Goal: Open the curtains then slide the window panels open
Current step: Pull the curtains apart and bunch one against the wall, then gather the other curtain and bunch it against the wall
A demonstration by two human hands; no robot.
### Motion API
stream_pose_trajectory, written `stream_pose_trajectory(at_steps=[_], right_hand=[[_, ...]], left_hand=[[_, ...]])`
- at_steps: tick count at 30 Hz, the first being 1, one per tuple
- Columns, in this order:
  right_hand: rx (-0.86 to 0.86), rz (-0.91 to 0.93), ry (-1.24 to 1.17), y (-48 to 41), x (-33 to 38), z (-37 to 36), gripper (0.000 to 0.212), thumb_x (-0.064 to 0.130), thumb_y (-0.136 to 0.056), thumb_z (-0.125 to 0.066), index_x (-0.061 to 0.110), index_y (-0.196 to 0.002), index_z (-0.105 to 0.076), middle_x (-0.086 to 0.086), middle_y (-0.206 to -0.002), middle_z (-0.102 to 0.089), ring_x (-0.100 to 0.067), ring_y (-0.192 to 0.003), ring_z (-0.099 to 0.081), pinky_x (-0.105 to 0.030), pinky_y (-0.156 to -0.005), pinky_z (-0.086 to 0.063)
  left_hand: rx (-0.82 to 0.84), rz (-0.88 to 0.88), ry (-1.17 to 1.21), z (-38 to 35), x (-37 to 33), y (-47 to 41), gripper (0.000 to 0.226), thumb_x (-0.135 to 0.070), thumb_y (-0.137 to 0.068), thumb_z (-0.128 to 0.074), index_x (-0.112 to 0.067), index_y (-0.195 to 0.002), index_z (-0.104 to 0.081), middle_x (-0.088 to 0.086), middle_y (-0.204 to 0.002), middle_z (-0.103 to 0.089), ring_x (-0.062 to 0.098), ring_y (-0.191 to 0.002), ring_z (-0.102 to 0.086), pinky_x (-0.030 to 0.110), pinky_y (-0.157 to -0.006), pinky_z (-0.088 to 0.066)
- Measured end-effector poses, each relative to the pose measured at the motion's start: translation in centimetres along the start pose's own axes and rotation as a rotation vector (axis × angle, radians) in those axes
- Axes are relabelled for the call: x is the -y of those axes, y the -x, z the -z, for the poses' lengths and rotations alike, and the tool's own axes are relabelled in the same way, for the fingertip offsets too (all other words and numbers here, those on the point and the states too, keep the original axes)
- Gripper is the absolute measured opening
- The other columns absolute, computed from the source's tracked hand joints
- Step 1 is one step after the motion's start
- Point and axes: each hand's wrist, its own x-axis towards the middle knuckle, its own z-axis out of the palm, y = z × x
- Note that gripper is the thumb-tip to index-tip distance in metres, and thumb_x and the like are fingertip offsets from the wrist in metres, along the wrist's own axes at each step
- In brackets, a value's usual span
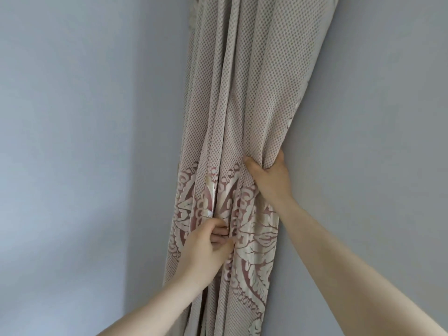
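Note:
A beige curtain [254, 93] with a small dotted weave and a pink and cream floral band low down hangs bunched into a narrow column against the wall. My right hand [269, 178] grips the bunch's right edge just above the floral band, thumb in front and fingers wrapped behind. Lower down, my left hand [208, 246] pinches folds of the floral part, fingers tucked into the cloth. No window panel is in view.
Pale blue-grey wall [72, 141] fills the left side, with a corner line [133, 190] to the left of the curtain. More of the same wall [388, 117] lies to the right of the curtain.

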Motion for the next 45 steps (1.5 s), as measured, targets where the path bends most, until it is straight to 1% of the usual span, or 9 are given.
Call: stream_pose_trajectory(at_steps=[6, 11, 15, 18, 20, 25, 30, 37, 45], right_hand=[[0.008, -0.057, 0.024, -0.8, 1.3, -0.4, 0.082, 0.044, -0.074, -0.080, 0.024, -0.141, -0.038, 0.008, -0.131, -0.058, -0.011, -0.116, -0.057, -0.025, -0.090, -0.047], [0.058, -0.068, 0.021, -0.9, 2.9, 0.0, 0.091, 0.046, -0.072, -0.081, 0.026, -0.145, -0.031, 0.016, -0.126, -0.052, -0.006, -0.113, -0.053, -0.009, -0.074, -0.040], [0.074, -0.046, 0.037, 0.1, 3.6, 1.2, 0.089, 0.044, -0.081, -0.074, 0.027, -0.151, -0.023, 0.027, -0.124, -0.044, 0.001, -0.119, -0.044, -0.005, -0.081, -0.036], [0.062, -0.065, 0.075, 1.3, 3.3, 2.2, 0.089, 0.047, -0.085, -0.068, 0.026, -0.154, -0.015, 0.016, -0.148, -0.038, -0.006, -0.135, -0.037, -0.027, -0.108, -0.038], [0.065, -0.108, 0.089, 1.9, 2.9, 2.6, 0.088, 0.047, -0.087, -0.065, 0.027, -0.155, -0.014, 0.000, -0.153, -0.037, -0.016, -0.137, -0.040, -0.036, -0.109, -0.039], [0.045, -0.115, 0.113, 2.2, 1.7, 2.7, 0.066, 0.034, -0.086, -0.069, 0.026, -0.145, -0.039, 0.008, -0.129, -0.056, -0.010, -0.114, -0.057, -0.026, -0.092, -0.047], [0.026, -0.113, 0.206, 1.0, 0.4, 1.0, 0.017, 0.020, -0.083, -0.072, 0.021, -0.100, -0.073, 0.009, -0.088, -0.075, 0.004, -0.076, -0.068, -0.008, -0.063, -0.047], [-0.032, -0.184, 0.289, -0.2, -0.3, -2.7, 0.009, 0.021, -0.082, -0.072, 0.027, -0.089, -0.073, 0.019, -0.081, -0.073, 0.002, -0.075, -0.068, -0.012, -0.063, -0.050], [-0.170, -0.251, 0.400, -0.7, -0.3, -10.5, 0.014, 0.018, -0.082, -0.072, 0.026, -0.094, -0.072, 0.009, -0.088, -0.074, -0.003, -0.079, -0.070, -0.025, -0.071, -0.058]], left_hand=[[-0.034, -0.009, 0.025, 2.3, -0.1, -3.0, 0.028, -0.026, -0.078, -0.071, -0.028, -0.104, -0.061, -0.011, -0.092, -0.067, 0.002, -0.083, -0.064, 0.027, -0.079, -0.056], [-0.069, -0.044, 0.067, 3.3, -0.5, -5.0, 0.028, -0.026, -0.076, -0.073, -0.031, -0.101, -0.061, -0.009, -0.091, -0.068, 0.006, -0.082, -0.066, 0.033, -0.078, -0.057], [-0.089, -0.049, 0.116, 3.4, -0.7, -5.1, 0.031, -0.034, -0.073, -0.073, -0.037, -0.100, -0.058, -0.012, -0.093, -0.068, 0.006, -0.083, -0.066, 0.031, -0.076, -0.056], [-0.059, -0.047, 0.156, 3.0, -1.5, -4.6, 0.034, -0.040, -0.069, -0.074, -0.038, -0.099, -0.058, -0.015, -0.095, -0.067, 0.006, -0.084, -0.065, 0.030, -0.073, -0.055], [-0.058, -0.031, 0.188, 2.6, -1.7, -4.5, 0.033, -0.031, -0.070, -0.077, -0.036, -0.098, -0.059, -0.012, -0.094, -0.067, 0.008, -0.084, -0.065, 0.030, -0.070, -0.055], [-0.026, -0.025, 0.196, 2.8, -0.4, -5.7, 0.034, -0.016, -0.071, -0.080, -0.032, -0.095, -0.062, -0.005, -0.094, -0.069, 0.011, -0.085, -0.066, 0.028, -0.077, -0.054], [0.050, 0.028, 0.222, 3.5, 1.3, -9.2, 0.031, -0.010, -0.071, -0.079, -0.028, -0.092, -0.063, -0.006, -0.096, -0.069, 0.006, -0.089, -0.065, 0.025, -0.079, -0.053], [0.188, -0.009, 0.294, 5.6, 4.2, -15.7, 0.029, -0.002, -0.073, -0.076, -0.023, -0.091, -0.064, -0.001, -0.095, -0.070, 0.015, -0.091, -0.067, 0.022, -0.078, -0.053], [0.355, -0.052, 0.337, 9.7, 10.1, -22.7, 0.026, -0.007, -0.076, -0.074, -0.025, -0.091, -0.065, -0.001, -0.095, -0.071, 0.013, -0.091, -0.067, 0.026, -0.082, -0.053]])
